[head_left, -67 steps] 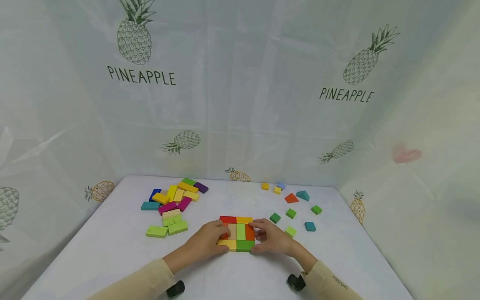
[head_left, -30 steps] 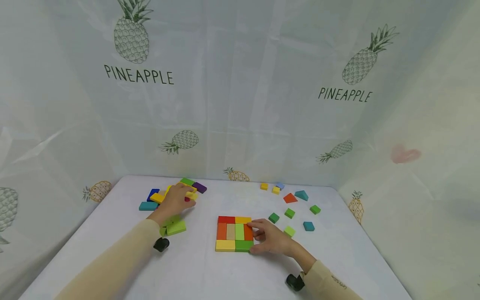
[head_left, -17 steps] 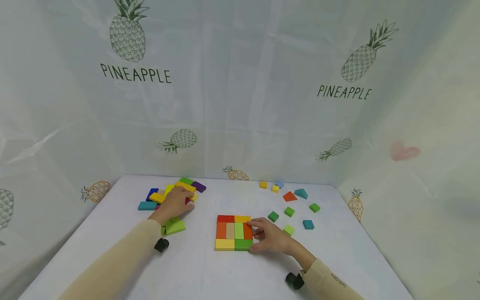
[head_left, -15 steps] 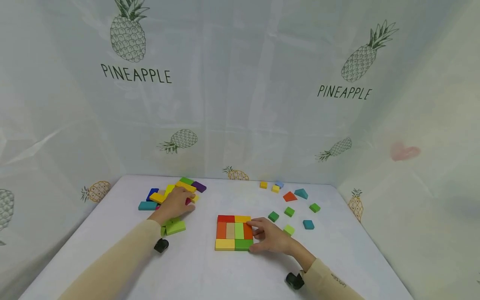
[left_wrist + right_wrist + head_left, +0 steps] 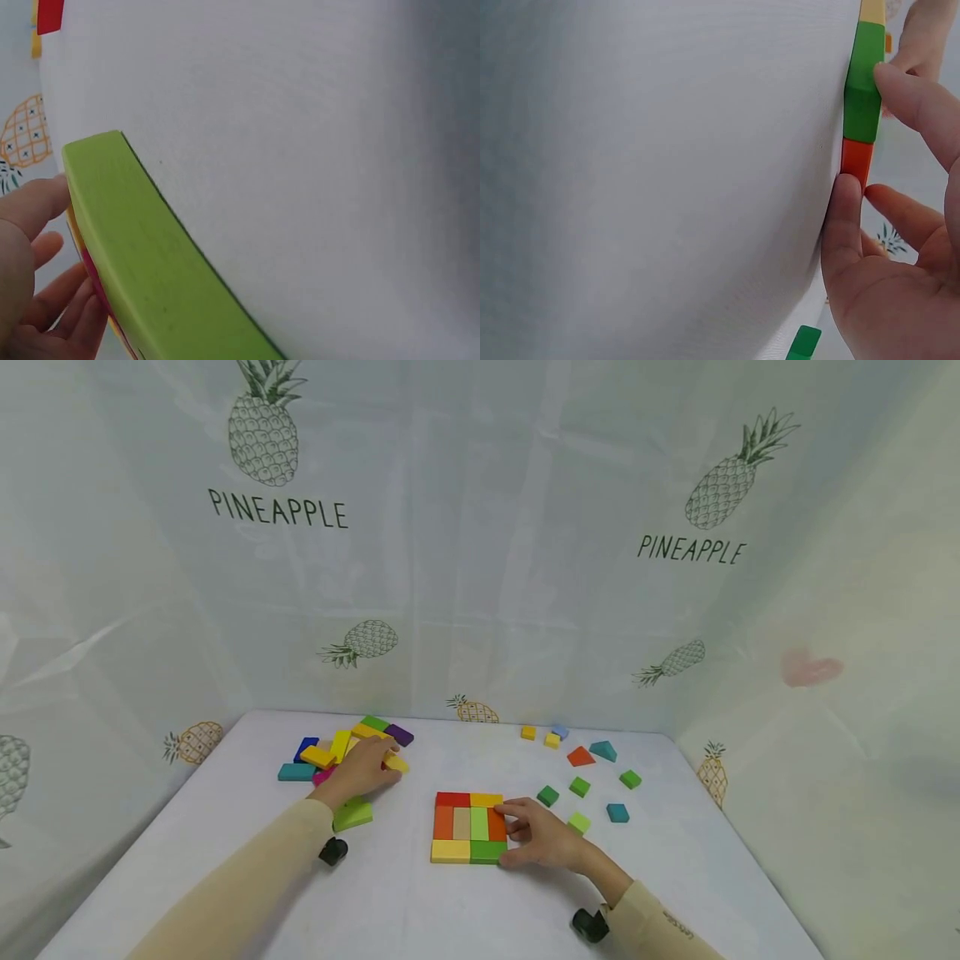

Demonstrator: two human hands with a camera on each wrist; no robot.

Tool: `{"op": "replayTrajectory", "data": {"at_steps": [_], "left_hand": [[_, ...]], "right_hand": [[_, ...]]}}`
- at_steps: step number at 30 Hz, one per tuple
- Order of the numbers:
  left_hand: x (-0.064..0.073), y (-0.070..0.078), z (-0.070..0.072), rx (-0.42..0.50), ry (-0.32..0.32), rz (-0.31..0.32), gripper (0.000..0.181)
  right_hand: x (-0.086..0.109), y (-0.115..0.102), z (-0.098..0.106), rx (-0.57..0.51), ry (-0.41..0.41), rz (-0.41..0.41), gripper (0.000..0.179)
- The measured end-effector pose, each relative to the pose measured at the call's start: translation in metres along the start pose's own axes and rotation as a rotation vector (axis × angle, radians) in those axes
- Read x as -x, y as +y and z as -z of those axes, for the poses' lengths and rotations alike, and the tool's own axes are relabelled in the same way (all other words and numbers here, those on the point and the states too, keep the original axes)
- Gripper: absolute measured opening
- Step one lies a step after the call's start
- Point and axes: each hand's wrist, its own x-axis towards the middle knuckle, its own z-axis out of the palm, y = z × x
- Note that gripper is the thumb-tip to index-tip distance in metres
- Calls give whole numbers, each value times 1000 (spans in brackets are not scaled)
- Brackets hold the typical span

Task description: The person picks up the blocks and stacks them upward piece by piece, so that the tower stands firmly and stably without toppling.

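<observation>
My left hand [image 5: 363, 768] is over the block pile at the left, pinching a yellow block [image 5: 395, 762] between thumb and fingers. In the left wrist view a lime green block [image 5: 142, 232] lies in front of that hand [image 5: 45, 277] and hides part of its fingers. My right hand [image 5: 546, 837] rests against the right side of a flat rectangle of coloured blocks [image 5: 461, 823]. In the right wrist view its thumb touches the green block [image 5: 864, 82], while a fingertip meets the orange-red block [image 5: 856, 157].
Around the left hand lie teal [image 5: 297, 772], magenta [image 5: 322, 775], purple [image 5: 400, 735] and other blocks. Small green, yellow, blue and teal pieces and an orange triangle [image 5: 581, 757] are scattered at the right of the white table [image 5: 420, 910]. A printed curtain [image 5: 480, 568] stands behind.
My left hand has left the block rectangle and reached the pile. In the last half second it has shifted slightly right, with the yellow block. The right hand has stayed in place.
</observation>
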Motion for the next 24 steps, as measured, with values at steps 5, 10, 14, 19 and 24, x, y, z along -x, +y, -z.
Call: {"op": "replayTrajectory", "data": {"at_steps": [5,10,14,19,24], "left_hand": [[1,3,0,0,0,26,56],[4,11,-2,13,5,-24,54],[11,25,-6,40,-15,-54,55],[21,49,-17,73,-79,-157,56],[31,73,-27,118,-154,-277,54]], "right_hand": [[-1,0,0,12,1,13,76],[0,1,0,4,-4,10,77],[-1,2,0,1,-9,11,77],[-1,3,0,-2,-4,1,77],[-1,4,0,-4,-1,-1,77]]}}
